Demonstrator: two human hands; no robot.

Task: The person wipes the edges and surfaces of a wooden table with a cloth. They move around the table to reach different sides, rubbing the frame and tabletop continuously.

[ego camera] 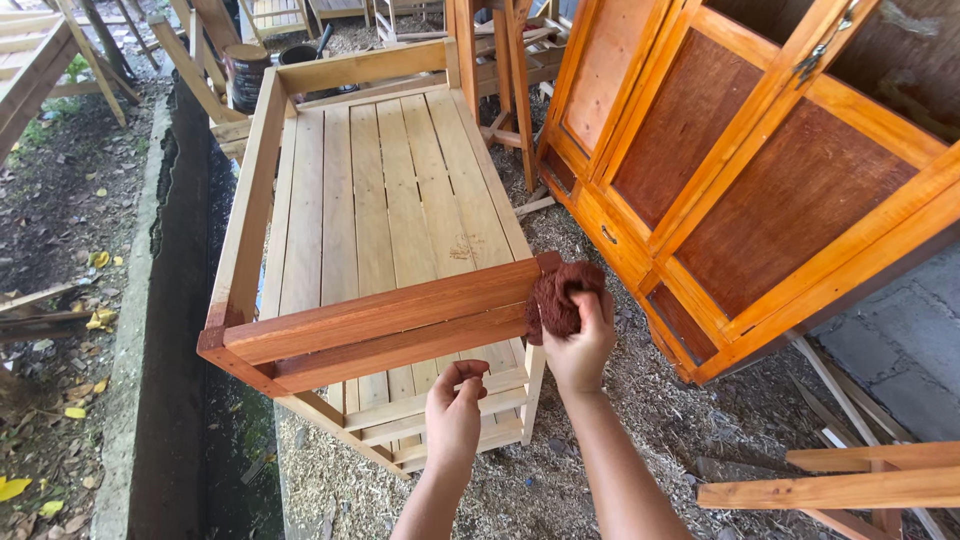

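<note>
From my remote seat I see the slatted wooden frame [380, 210] at left, its near rails stained reddish; my left hand [455, 410] hangs just below them, thumb and fingers pinched together on nothing I can make out; my right hand [580, 340] grips a reddish-brown rag [557, 297] against the rail's end; a varnished cabinet [760, 170] leans at right.
</note>
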